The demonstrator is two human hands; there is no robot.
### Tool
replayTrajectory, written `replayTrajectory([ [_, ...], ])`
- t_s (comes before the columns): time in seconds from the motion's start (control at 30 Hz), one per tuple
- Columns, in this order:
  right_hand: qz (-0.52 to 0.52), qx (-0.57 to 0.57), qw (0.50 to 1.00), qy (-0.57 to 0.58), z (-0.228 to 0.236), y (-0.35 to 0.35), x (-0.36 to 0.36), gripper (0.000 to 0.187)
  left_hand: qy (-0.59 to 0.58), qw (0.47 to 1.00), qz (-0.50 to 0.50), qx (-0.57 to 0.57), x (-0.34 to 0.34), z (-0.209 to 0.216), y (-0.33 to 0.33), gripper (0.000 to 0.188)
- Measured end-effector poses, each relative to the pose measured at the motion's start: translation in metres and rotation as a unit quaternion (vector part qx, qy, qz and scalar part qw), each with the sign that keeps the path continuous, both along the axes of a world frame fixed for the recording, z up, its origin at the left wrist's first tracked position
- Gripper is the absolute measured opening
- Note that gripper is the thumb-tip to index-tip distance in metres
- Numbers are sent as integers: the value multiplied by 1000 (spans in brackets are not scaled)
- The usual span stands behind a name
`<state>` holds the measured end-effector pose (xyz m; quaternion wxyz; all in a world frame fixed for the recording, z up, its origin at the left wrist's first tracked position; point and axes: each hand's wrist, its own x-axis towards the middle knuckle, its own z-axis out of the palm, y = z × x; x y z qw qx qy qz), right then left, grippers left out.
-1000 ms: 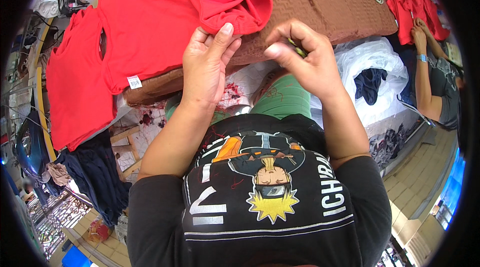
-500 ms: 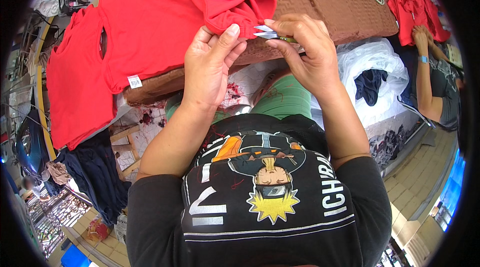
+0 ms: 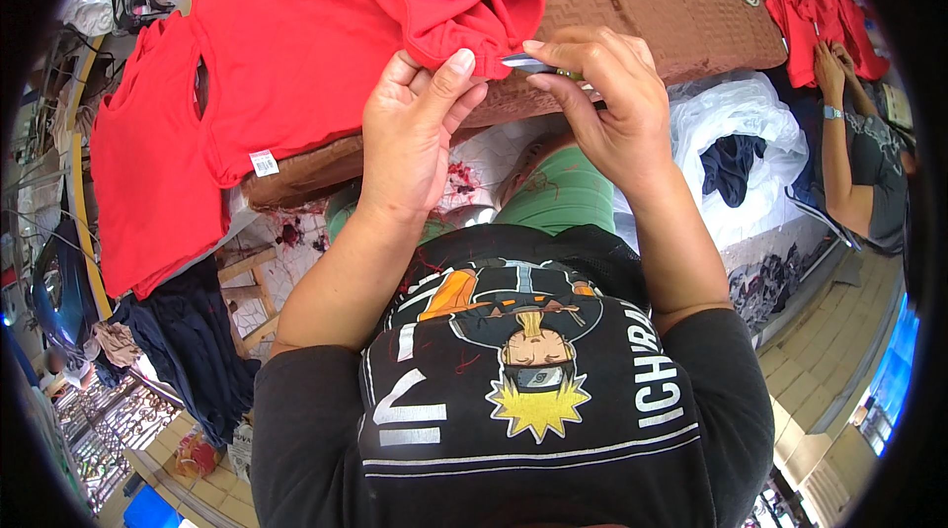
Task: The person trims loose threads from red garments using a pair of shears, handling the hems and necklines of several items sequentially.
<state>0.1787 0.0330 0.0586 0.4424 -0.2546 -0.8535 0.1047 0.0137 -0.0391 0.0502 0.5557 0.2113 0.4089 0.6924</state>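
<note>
A red garment (image 3: 296, 44) lies spread over the brown patterned table cover, one of its tube-like ends gathered toward me. My left hand (image 3: 417, 123) pinches the edge of that end between thumb and fingers. In my right hand (image 3: 610, 98) is a pair of thread snips (image 3: 528, 64), gripped between thumb and fingers. The blades are pressed together, their tips right at the red edge beside my left fingertips. Most of the snips' handle is hidden by my fingers.
Another red piece (image 3: 153, 153) hangs off the left side above dark cloth (image 3: 193, 350). The brown table cover (image 3: 652, 4) runs right. A white plastic bag (image 3: 780, 118) holds dark cloth. At far right, a co-worker's hands (image 3: 832, 69) touch red fabric (image 3: 820, 4). Thread scraps litter the floor.
The blades of the snips have closed; they stood apart before. Both my hands have stayed almost in place. The co-worker's hands have shifted slightly.
</note>
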Motion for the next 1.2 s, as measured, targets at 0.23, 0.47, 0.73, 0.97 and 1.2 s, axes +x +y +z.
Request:
replayTrajectory([
  [0.23,7,5,1000,-18,0,-3,1,20,-8,1000,-1,1,0,0,0,27],
  [0.47,5,7,1000,-26,0,-3,0,21,-10,1000,-6,-2,0,-1,-1,27],
  [0.73,13,-1,1000,-20,2,-7,2,24,-23,1000,-2,4,1,0,0,24],
  [0.97,6,12,1000,-15,-1,-6,-1,25,18,990,-130,-44,-18,0,-4,26],
  [1.2,-109,-151,964,191,-5,14,24,23,849,453,-261,72,-62,53,-39,46],
])
